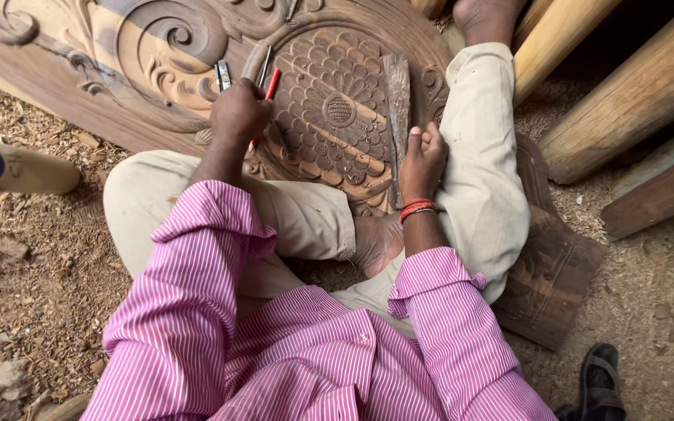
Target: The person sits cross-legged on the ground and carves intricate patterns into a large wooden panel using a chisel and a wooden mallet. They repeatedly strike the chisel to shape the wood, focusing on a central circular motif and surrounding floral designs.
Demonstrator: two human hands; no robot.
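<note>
A large carved wooden panel [337, 109] with a round flower medallion and scrollwork lies on the ground under my crossed legs. My left hand [237, 111] is closed around a red-handled tool [271, 84] and grey metal chisels [223, 75], resting at the medallion's left rim. My right hand [423, 156], with red thread bands on the wrist, grips the lower end of a flat, worn wooden piece [397, 101] that lies upright across the medallion's right side. My bare foot [376, 242] rests against the panel's lower edge.
Sawdust and wood chips cover the ground. A pale wooden mallet-like piece with a blue end [17, 168] lies at left. Thick round timbers [626, 86] lean at upper right. A dark sandal [598, 382] sits at lower right. Small stones [1, 378] lie at lower left.
</note>
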